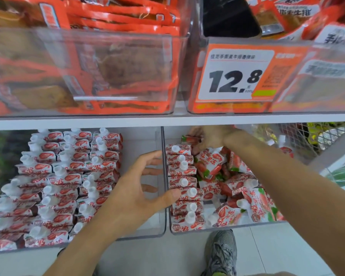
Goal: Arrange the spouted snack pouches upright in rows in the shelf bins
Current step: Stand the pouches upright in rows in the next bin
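Observation:
Two clear bins sit on the lower shelf. The left bin (161, 234) holds three rows of upright red-and-white spouted pouches (68, 176); its right part is bare. In the right bin (227, 228) one upright row of pouches (184, 184) stands along the left wall, and loose pouches (245, 198) lie jumbled beside it. My left hand (139, 188) straddles the wall between the bins, fingers spread inside the left bin, thumb against the upright row. My right hand (209, 138) reaches to the back of the right bin and grips a pouch (189, 139).
The upper shelf carries clear bins of orange snack packs (108, 66) and a 12.8 price tag (235, 76). The shelf edge (167, 120) overhangs the lower bins. A wire mesh panel (307, 136) stands at right. My shoe (221, 253) is on the tiled floor below.

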Action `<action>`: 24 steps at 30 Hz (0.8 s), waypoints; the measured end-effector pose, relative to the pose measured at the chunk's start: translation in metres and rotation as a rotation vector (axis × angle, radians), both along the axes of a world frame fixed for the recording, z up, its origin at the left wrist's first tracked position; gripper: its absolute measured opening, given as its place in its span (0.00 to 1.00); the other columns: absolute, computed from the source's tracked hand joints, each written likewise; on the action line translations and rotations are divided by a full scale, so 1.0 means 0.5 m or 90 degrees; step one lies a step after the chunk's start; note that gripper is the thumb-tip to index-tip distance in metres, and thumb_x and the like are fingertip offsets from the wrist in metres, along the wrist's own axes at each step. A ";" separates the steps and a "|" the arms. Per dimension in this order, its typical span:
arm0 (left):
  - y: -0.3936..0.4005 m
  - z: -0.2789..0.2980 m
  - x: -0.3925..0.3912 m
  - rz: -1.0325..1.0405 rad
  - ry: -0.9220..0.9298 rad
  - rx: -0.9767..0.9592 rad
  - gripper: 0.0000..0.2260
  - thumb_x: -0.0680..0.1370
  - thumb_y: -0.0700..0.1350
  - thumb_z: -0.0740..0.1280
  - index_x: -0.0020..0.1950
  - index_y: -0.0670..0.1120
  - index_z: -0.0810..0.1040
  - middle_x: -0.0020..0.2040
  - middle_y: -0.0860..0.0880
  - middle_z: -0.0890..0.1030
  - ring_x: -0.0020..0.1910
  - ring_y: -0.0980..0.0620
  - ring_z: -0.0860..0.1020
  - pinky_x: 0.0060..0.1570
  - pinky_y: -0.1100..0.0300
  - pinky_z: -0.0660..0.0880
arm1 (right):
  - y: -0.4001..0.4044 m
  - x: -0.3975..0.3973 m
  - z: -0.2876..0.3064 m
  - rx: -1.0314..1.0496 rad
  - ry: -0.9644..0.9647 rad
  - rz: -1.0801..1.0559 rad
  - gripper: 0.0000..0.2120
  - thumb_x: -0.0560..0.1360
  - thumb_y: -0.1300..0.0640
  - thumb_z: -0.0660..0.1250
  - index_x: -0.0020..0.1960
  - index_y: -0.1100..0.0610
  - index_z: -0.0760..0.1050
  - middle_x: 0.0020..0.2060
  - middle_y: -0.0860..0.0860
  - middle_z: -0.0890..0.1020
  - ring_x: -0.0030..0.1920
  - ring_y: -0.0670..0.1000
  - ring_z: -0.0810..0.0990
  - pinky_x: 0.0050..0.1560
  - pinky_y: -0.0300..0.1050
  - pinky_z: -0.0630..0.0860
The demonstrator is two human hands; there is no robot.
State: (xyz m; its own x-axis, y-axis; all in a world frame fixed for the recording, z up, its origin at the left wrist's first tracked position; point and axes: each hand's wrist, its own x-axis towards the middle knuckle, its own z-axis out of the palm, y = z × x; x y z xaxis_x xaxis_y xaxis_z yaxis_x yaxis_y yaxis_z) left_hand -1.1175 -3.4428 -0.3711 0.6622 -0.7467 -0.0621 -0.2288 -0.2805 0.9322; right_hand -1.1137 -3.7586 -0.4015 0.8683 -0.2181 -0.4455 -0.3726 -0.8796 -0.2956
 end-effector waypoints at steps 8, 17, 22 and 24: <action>0.003 -0.001 -0.001 -0.007 -0.008 0.003 0.37 0.63 0.64 0.74 0.69 0.67 0.63 0.63 0.69 0.71 0.63 0.66 0.72 0.57 0.57 0.77 | 0.061 -0.015 0.012 -0.189 -0.049 0.015 0.21 0.70 0.39 0.74 0.52 0.53 0.77 0.46 0.49 0.82 0.50 0.53 0.80 0.51 0.45 0.73; 0.000 0.002 -0.003 -0.002 -0.015 0.005 0.36 0.63 0.65 0.74 0.68 0.67 0.64 0.62 0.69 0.72 0.62 0.67 0.72 0.56 0.57 0.78 | 0.049 -0.039 0.035 -0.027 -0.055 -0.072 0.23 0.70 0.52 0.77 0.61 0.56 0.75 0.55 0.51 0.78 0.53 0.55 0.79 0.48 0.46 0.79; 0.000 0.003 -0.005 0.005 -0.008 0.002 0.37 0.62 0.65 0.73 0.69 0.66 0.65 0.62 0.68 0.72 0.62 0.66 0.72 0.56 0.57 0.78 | 0.040 -0.055 0.052 0.031 -0.086 -0.102 0.29 0.69 0.52 0.78 0.67 0.58 0.74 0.54 0.51 0.79 0.57 0.53 0.78 0.59 0.46 0.73; -0.001 0.002 -0.006 0.007 -0.010 0.000 0.37 0.62 0.65 0.73 0.69 0.66 0.65 0.62 0.69 0.72 0.62 0.67 0.72 0.55 0.58 0.78 | 0.045 -0.068 0.062 0.058 -0.118 -0.105 0.32 0.71 0.54 0.76 0.72 0.54 0.69 0.57 0.46 0.75 0.59 0.44 0.72 0.58 0.36 0.65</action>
State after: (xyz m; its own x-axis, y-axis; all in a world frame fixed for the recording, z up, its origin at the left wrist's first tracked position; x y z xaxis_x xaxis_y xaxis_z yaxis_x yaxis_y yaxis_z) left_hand -1.1203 -3.4432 -0.3700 0.6708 -0.7398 -0.0515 -0.2408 -0.2830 0.9284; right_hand -1.1475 -3.7362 -0.3703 0.8931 -0.3294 -0.3063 -0.4406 -0.7779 -0.4481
